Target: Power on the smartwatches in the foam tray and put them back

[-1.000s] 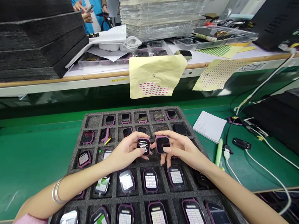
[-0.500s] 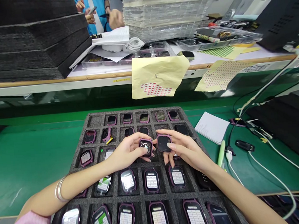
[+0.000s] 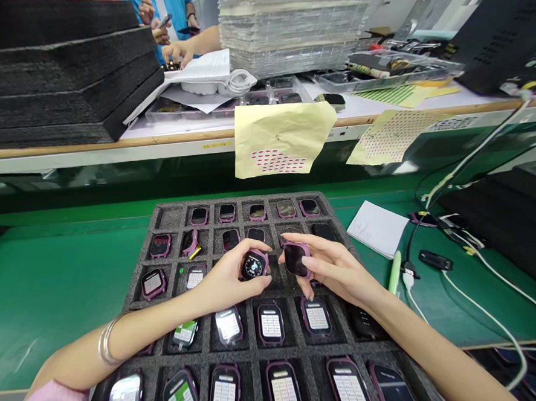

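Observation:
My left hand holds a purple-framed watch whose lit screen shows a round dial. Fingers and thumb close around its edges. Just to the right, my right hand grips a second purple watch with a dark screen, the thumb resting on its right edge. Both hands are over a dark grey foam tray divided into compartments. Many purple watches lie in it. Those in the top rows have dark screens, while several lower ones, such as a watch, show white grids. Part of the tray is hidden under my hands.
A white notepad, a green pen, a black device and cables lie on the green table right of the tray. Behind, a shelf carries black foam and clear plastic trays. Another person's hand reaches over it.
The watch in my left hand has shifted left and tilted, and my thumb has left its screen. The right-hand watch has turned slightly. Another person's hand has moved down and left behind the shelf.

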`<control>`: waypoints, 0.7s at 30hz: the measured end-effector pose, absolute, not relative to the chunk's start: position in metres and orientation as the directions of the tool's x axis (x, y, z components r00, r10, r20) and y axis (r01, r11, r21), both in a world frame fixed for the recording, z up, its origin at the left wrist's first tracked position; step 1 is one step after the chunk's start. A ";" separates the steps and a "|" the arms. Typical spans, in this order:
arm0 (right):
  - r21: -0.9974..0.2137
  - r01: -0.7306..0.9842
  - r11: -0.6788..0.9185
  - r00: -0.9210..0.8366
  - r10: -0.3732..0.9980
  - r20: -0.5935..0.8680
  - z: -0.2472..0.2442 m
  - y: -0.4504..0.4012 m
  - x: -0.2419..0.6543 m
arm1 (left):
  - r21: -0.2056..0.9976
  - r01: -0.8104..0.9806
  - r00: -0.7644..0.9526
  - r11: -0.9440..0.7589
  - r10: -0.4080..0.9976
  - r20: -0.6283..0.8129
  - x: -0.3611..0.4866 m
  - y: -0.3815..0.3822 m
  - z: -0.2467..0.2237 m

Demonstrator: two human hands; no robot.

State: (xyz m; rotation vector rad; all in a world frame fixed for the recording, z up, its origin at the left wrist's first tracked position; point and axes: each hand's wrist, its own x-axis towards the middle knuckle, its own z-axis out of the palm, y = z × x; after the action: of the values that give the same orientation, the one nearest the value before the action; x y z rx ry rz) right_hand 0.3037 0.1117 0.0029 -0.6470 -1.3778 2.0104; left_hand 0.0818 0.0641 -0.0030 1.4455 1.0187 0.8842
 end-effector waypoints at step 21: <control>-0.927 -0.237 -0.291 -0.709 0.704 -0.040 0.001 0.112 0.305 | 0.945 0.300 0.390 -0.128 0.921 0.001 0.078 0.060 0.007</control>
State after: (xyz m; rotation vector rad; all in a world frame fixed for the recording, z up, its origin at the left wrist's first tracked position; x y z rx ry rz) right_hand 0.3051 0.1121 0.0014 -0.6044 -1.3526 2.0394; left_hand 0.0785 0.0599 0.0070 1.6534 1.0949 0.7819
